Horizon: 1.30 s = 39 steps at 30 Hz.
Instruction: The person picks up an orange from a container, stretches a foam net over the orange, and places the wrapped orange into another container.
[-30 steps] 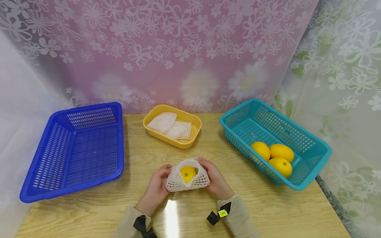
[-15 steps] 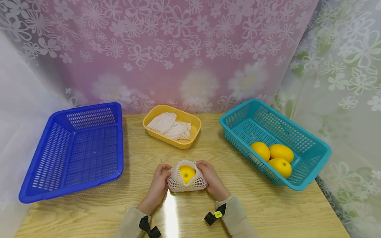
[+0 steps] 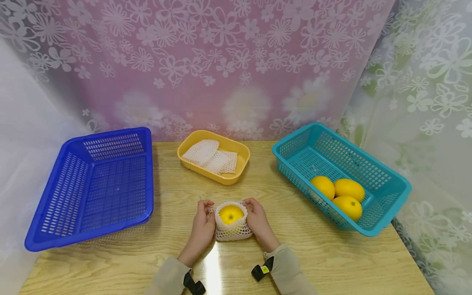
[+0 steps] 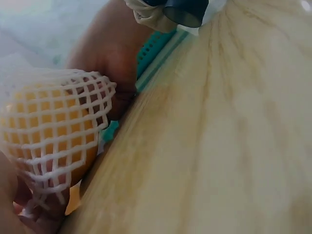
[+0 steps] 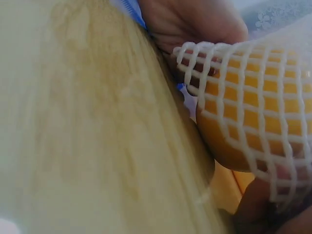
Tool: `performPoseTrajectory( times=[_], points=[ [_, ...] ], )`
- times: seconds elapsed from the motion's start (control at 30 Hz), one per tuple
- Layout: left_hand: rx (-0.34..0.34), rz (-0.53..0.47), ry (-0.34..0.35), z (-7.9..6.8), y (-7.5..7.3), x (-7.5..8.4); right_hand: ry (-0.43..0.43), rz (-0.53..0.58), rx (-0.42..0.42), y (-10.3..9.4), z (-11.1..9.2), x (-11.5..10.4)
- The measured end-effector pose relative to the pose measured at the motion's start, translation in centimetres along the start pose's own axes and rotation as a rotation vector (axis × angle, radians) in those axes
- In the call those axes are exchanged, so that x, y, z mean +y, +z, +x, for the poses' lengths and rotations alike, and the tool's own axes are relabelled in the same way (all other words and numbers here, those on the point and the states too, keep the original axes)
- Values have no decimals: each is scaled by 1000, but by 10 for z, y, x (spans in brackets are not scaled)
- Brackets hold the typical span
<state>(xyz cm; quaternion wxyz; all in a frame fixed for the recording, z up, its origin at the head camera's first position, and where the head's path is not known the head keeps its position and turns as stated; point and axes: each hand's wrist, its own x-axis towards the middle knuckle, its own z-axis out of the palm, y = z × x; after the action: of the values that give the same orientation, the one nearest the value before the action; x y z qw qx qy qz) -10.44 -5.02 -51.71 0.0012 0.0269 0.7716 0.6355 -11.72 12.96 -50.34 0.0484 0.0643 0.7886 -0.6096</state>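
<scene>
A yellow fruit [image 3: 230,214] sits inside a white foam fruit net [image 3: 233,232] on the table, its top showing through the net's open mouth. My left hand [image 3: 202,224] pinches the net's left edge, and my right hand [image 3: 258,223] pinches the right edge. Seen from the left wrist, the net's mesh [image 4: 51,129] is stretched around the fruit, with the other hand [image 4: 109,58] behind it. The right wrist view shows the fruit's bare underside [image 5: 222,153] below the mesh, close to the tabletop.
A blue basket [image 3: 149,184] stands at the left. At the back, a yellow tray [image 3: 241,157] holds more foam nets [image 3: 200,151]. The teal basket [image 3: 295,153] at the right contains three yellow fruits [image 3: 348,189]. Floral curtains [image 3: 228,61] hang behind the wooden table [image 3: 343,262].
Both hands have drawn closer together, the left one moving right. The net has narrowed and been drawn around the fruit, its mouth now rounder with more of the fruit's top showing.
</scene>
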Motion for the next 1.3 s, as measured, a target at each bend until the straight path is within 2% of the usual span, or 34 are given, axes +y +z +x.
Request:
performPoseTrajectory(
  times=[0.17, 0.3, 0.37, 0.43, 0.5, 0.57, 0.67, 0.73, 0.8, 0.83, 0.9, 1.0, 1.07, 1.13, 1.3],
  points=[
    [65, 181, 185, -1, 0, -4, -51, -66, 30, 0, 0, 3],
    [184, 441, 353, 0, -1, -5, -75, -108, 56, 1, 1, 5],
    [238, 545, 404, 0, -2, -5, -85, -130, 67, 2, 1, 6],
    [268, 596, 427, 1, -3, -6, -92, -144, 77, 2, 1, 5],
    [280, 596, 452, 1, -4, -7, -99, -149, 84, 2, 0, 5],
    [300, 553, 499, 2, -5, -8, -105, -135, 84, 2, 0, 5],
    [294, 395, 631, 3, -6, -7, -109, -114, 84, 2, -1, 5],
    [215, 261, 732, 3, -6, -6, -114, -101, 83, 2, -1, 5],
    [74, 144, 794, 3, -5, -4, -114, -99, 84, 2, -2, 5],
    [-10, 102, 792, 2, -5, -3, -113, -95, 83, 2, -2, 4],
    [-162, 60, 745, 0, -4, -3, -112, -89, 82, 2, -2, 4],
    [-286, 131, 641, -3, -3, -3, -123, -84, 74, 2, -3, 5],
    [-315, 195, 591, -5, -2, -4, -136, -86, 73, 3, -3, 6],
    [-311, 260, 569, -6, -2, -4, -155, -90, 73, 3, -4, 7],
    [-281, 315, 478, -7, 0, -6, -191, -106, 86, 6, -4, 9]
  ],
)
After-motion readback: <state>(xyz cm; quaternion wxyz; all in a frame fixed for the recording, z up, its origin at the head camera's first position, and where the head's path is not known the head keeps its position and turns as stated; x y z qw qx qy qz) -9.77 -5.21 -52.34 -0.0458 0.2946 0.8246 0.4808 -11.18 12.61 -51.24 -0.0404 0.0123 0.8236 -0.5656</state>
